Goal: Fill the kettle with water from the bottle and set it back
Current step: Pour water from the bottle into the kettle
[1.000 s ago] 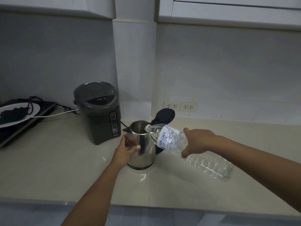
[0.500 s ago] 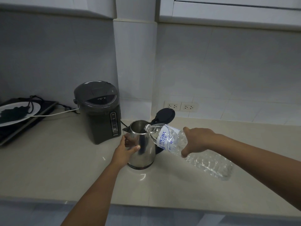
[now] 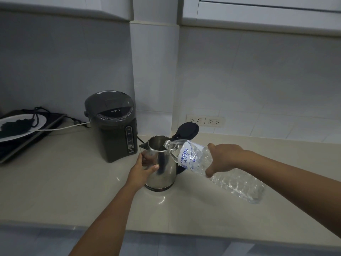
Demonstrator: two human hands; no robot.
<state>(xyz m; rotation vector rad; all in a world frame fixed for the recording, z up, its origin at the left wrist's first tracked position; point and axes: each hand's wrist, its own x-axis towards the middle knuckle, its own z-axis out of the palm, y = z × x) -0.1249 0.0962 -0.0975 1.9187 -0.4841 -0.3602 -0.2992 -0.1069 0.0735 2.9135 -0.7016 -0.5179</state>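
A steel kettle (image 3: 163,169) stands on the beige counter (image 3: 73,191) with its black lid (image 3: 187,130) flipped up behind it. My left hand (image 3: 143,169) grips the kettle's left side. My right hand (image 3: 224,159) holds a clear plastic water bottle (image 3: 195,157) by its middle. The bottle is tipped down to the left, its uncapped mouth resting over the kettle's open rim. The bottle's base (image 3: 245,189) points toward the lower right, and its water has gathered at the neck end.
A dark grey hot-water dispenser (image 3: 112,126) stands just left of the kettle, a white cord running from it. At far left a black cooktop (image 3: 27,139) carries a white plate. Two wall sockets (image 3: 204,120) sit behind the kettle. The counter's front edge is near me.
The bottle's base has risen slightly and its mouth has settled lower over the kettle's rim. My left hand has kept its hold on the kettle.
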